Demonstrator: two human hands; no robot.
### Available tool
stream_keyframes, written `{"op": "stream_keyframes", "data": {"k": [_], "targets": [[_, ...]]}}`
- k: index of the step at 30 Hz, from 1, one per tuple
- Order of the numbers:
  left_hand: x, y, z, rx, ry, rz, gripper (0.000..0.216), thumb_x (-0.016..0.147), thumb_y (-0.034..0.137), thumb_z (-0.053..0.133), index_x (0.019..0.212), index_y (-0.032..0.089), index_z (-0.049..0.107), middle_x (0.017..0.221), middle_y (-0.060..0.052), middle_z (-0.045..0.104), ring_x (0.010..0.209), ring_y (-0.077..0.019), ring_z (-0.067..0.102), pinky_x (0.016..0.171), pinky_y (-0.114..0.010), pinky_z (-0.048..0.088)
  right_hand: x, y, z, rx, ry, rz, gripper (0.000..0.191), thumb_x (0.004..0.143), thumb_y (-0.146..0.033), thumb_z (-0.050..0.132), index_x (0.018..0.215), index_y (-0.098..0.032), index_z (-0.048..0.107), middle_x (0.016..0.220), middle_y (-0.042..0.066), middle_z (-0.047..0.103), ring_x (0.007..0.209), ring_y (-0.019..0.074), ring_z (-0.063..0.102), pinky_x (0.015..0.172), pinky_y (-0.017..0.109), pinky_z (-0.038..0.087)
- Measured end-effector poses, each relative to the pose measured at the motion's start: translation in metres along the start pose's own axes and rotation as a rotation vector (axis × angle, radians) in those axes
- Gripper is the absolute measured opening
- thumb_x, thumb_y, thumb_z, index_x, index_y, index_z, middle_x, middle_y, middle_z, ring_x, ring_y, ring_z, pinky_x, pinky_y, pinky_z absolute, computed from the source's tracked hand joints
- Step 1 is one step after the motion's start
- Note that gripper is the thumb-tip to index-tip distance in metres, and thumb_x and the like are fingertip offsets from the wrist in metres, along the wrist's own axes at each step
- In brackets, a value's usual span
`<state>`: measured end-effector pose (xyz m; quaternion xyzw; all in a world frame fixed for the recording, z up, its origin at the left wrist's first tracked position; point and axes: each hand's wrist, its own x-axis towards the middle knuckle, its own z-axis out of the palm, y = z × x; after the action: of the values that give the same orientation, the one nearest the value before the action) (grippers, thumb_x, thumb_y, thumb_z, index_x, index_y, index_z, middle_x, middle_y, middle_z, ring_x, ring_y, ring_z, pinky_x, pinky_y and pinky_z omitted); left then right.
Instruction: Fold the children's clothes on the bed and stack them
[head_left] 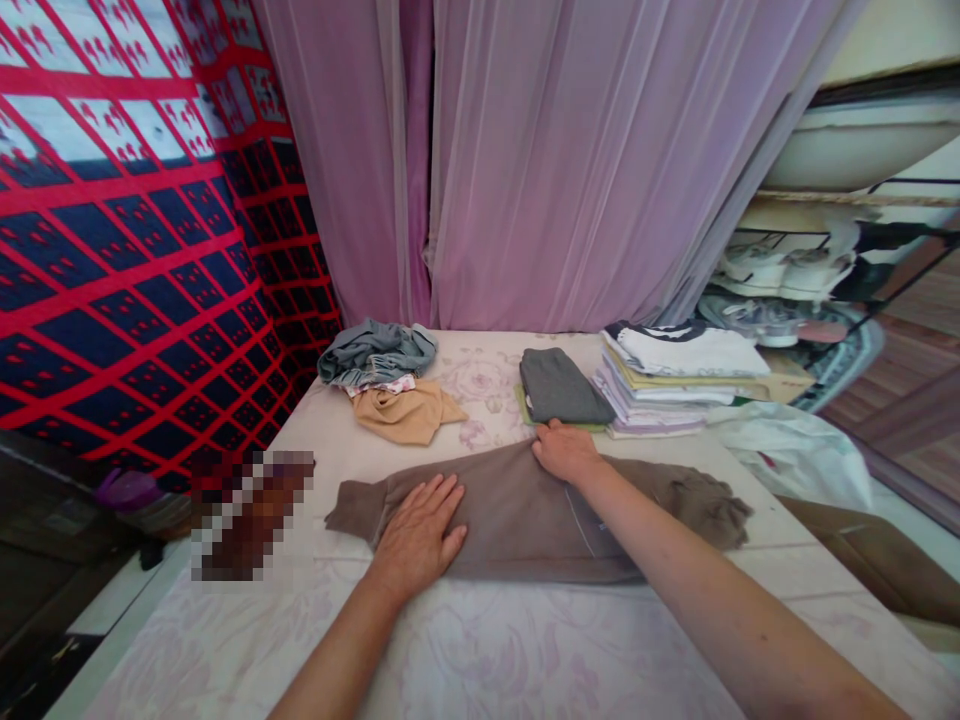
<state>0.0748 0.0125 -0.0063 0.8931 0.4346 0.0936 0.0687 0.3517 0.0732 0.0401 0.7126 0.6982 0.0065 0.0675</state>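
Observation:
A pair of brown sweatpants [510, 520] lies across the floral-covered surface, its legs laid one over the other. A ribbed cuff points left, and the gathered waist end is bunched at the right. My left hand [420, 535] rests flat on the legs near the cuff, fingers stretched out. At the far edge of the cloth, my right hand [566, 452] has its fingers curled in and pinches the fabric near the middle. Just beyond it sits a folded dark grey garment [562, 385] on top of a green one.
A stack of folded clothes [675, 380] stands at the back right. Crumpled grey clothing [379, 352] and a tan garment [409, 412] lie at the back left. Purple curtains [562, 160] hang behind. A shoe rack [795, 260] is at the right; a pixelated patch [255, 515] covers something left.

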Motion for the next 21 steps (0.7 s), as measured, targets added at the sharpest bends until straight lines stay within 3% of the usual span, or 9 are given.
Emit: {"op": "stream_keyframes", "data": {"k": [8,11,14,17,21], "targets": [[0.0,-0.003,0.005,0.004,0.044,0.013,0.053,0.093,0.044,0.038,0.142,0.025,0.039,0.15,-0.003,0.036,0.138,-0.0212,0.032,0.114,-0.041,0.023,-0.012,-0.011,0.019,0.063,0.193,0.248,0.028,0.093,-0.029,0.042,0.116,-0.018,0.053,0.105,0.012,0.061,0.096,0.023,0.06,0.076,0.031,0.044],[0.001,-0.002,0.004,0.004,0.042,0.026,0.053,0.093,0.044,0.038,0.142,0.026,0.039,0.149,-0.004,0.038,0.138,-0.0218,0.031,0.116,-0.045,0.016,-0.023,-0.017,0.019,0.083,0.282,0.241,0.033,0.092,-0.023,0.04,0.122,-0.019,0.051,0.113,0.014,0.058,0.095,0.0218,0.058,0.079,0.031,0.043],[0.001,-0.001,0.001,-0.002,0.034,0.028,0.052,0.093,0.045,0.038,0.141,0.027,0.039,0.148,-0.004,0.039,0.138,-0.0237,0.032,0.116,-0.054,0.001,-0.036,-0.027,0.024,0.159,0.35,0.121,0.038,0.094,-0.028,0.036,0.127,-0.018,0.052,0.129,0.014,0.054,0.114,0.0227,0.051,0.095,0.034,0.037],[0.002,0.001,-0.003,-0.018,-0.004,0.002,0.052,0.092,0.044,0.04,0.141,0.027,0.04,0.149,-0.004,0.039,0.138,-0.0252,0.031,0.114,-0.058,-0.003,-0.045,-0.036,0.035,0.21,0.229,0.076,0.048,0.095,-0.037,0.03,0.137,-0.019,0.045,0.146,0.01,0.04,0.135,0.0238,0.031,0.109,0.042,0.022],[0.005,0.006,-0.01,-0.042,-0.072,-0.049,0.052,0.091,0.043,0.041,0.14,0.027,0.041,0.149,-0.005,0.037,0.139,-0.0259,0.03,0.113,-0.061,0.007,-0.048,-0.041,0.044,0.235,0.123,0.128,0.055,0.095,-0.041,0.026,0.145,-0.017,0.034,0.154,0.008,0.027,0.14,0.0234,0.02,0.111,0.049,0.015]]}}
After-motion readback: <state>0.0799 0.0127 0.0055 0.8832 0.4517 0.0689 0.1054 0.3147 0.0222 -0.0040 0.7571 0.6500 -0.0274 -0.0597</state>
